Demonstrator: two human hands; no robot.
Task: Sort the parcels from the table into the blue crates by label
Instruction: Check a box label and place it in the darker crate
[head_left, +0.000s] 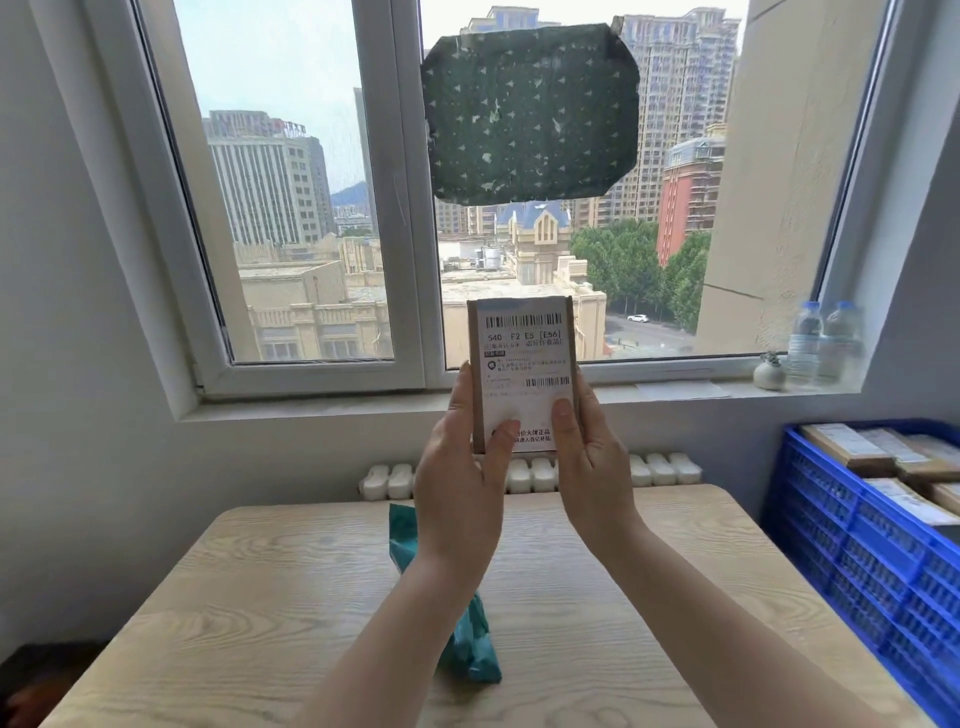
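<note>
I've got the small brown cardboard parcel (522, 364) up above the pale wood-grain table (260, 597). Teal plastic mailer bag (467, 649) lies on the table, blue slatted plastic crate (857, 545) sits right of it, two clear water bottles (823, 340) behind on the sill.

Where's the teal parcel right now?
In the head view, the teal parcel lies near the middle of the table, below the left forearm, left of the blue crate.

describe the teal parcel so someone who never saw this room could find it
Start at the light wooden table under the window. A teal plastic mailer bag lies on its middle, partly hidden by the left forearm. It is soft, crinkled and teal, unlike the stiff brown labelled box held up in both hands.
</note>
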